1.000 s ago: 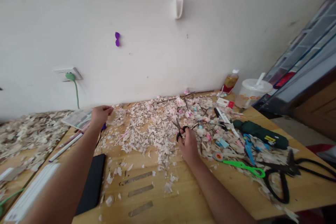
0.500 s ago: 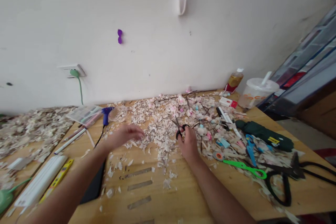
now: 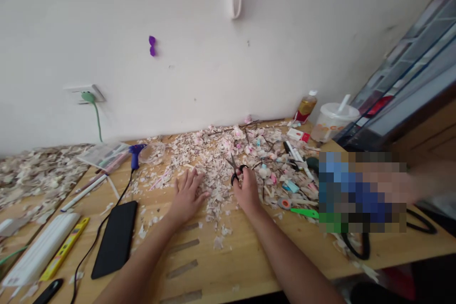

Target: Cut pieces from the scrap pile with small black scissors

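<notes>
My left hand lies palm down with its fingers spread on the edge of a heap of pale, petal-like scraps. In my right hand is a small pair of scissors with black handles; the blades point away from me over the heap and look parted. Just beyond them are pink and white blossoms on thin brown twigs. A round grey and orange piece and a bright green tool lie to the right of my right hand.
On the left are a black phone, a yellow cutter, a white power strip and a blue glue gun with its cord. At the back right stand a bottle and a lidded cup. A pixelated patch covers the right side, an arm beside it.
My left hand has moved right and come down onto the scraps, its fingers spreading. My right hand still holds the scissors. Another person's arm has appeared at the right; the view has shifted slightly.
</notes>
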`<action>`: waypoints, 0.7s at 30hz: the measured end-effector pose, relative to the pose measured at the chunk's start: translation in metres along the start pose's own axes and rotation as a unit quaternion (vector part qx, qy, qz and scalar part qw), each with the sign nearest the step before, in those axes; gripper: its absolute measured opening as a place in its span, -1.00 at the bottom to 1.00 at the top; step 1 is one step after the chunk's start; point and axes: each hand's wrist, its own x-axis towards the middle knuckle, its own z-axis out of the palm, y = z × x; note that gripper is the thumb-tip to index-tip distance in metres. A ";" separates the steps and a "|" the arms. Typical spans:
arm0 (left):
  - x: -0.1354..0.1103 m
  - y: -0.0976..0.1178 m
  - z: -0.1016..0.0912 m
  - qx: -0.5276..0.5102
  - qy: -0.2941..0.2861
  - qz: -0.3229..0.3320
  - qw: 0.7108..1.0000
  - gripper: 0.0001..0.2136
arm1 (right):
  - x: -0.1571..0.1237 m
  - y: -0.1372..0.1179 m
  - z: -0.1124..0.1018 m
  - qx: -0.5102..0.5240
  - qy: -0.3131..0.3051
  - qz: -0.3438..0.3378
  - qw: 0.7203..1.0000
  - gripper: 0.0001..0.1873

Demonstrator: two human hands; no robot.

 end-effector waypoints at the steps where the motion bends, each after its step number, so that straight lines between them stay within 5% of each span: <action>1: 0.009 0.008 0.002 0.004 0.014 -0.002 1.000 -0.40 | 0.000 -0.001 0.000 -0.002 -0.007 -0.002 1.000 -0.82; 4: 0.035 0.024 0.014 0.003 0.017 -0.009 1.000 -0.33 | 0.001 -0.002 -0.001 -0.007 -0.019 -0.003 1.000 -0.84; 8: 0.059 0.032 0.031 0.023 0.033 0.008 0.999 -0.57 | -0.001 0.001 -0.001 0.001 -0.010 0.002 1.000 -0.83; 15: 0.060 0.026 0.035 -0.073 0.056 0.053 0.994 -0.70 | -0.005 0.005 0.001 0.005 -0.011 -0.006 1.000 -0.83; 21: 0.062 0.017 0.020 -0.132 0.121 -0.043 0.983 -0.81 | -0.004 0.008 0.004 -0.003 -0.021 -0.017 1.000 -0.83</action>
